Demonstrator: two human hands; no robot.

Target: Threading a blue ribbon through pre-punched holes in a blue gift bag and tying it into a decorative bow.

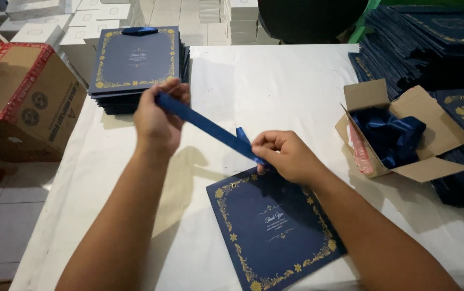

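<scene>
I have the soft, light blue ribbon (pixel 210 126) stretched mid-frame, left hand (pixel 159 118) and right hand (pixel 285 156) each pinched shut on an end, above the navy bag (pixel 275 226) on the counter (pixel 264 86).

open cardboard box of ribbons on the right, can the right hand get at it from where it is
Probably yes. The right hand is pinching one end of the blue ribbon, so it is occupied, but only bare white table lies between it and the open cardboard box, whose flaps are folded back.
</scene>
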